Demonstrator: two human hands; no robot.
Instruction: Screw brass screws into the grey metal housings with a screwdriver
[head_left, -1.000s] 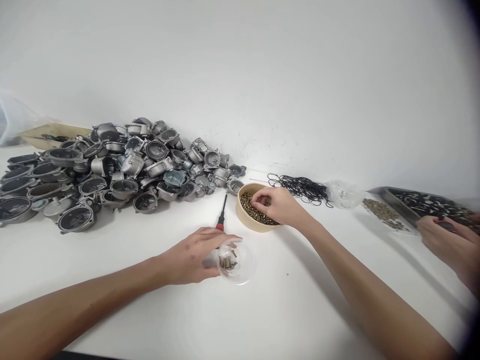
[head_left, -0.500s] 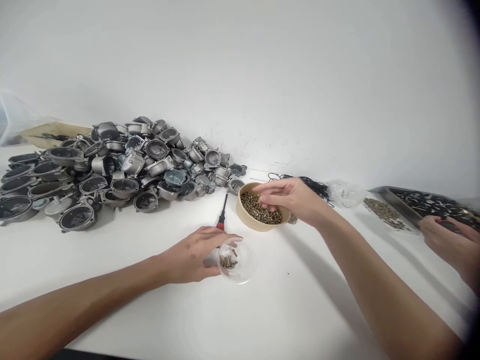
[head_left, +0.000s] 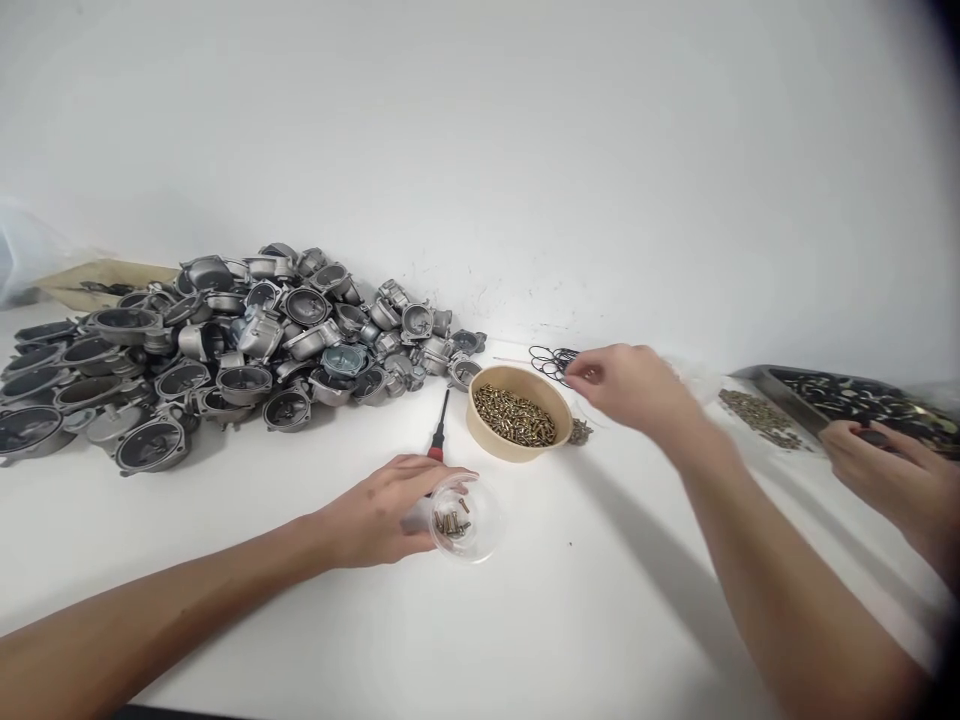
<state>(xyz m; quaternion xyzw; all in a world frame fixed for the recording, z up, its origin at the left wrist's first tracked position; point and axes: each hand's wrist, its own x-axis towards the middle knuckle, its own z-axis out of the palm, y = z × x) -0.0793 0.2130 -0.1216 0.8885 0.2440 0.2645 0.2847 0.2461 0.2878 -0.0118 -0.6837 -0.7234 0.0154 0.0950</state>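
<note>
My left hand is wrapped round a clear plastic cup, tilted so its mouth faces me. Several brass-coloured screws lie inside it. Just beyond the cup stands a tan paper bowl heaped with small screws. My right hand is raised right of the bowl, its fingers curled together; what they hold, if anything, I cannot make out. Behind its fingertips lie black rubber rings. A screwdriver with a red-and-black handle lies between my left hand and the bowl.
Grey metal housings are piled along the wall at left. A small heap of screws sits beside the bowl, more small metal parts farther right. Another person's hand grips a dark object near a tray of black parts.
My right hand has moved from over the screw bowl to its right, fingers now curled together. The bowl's screws are fully uncovered. My left hand still holds the cup.
</note>
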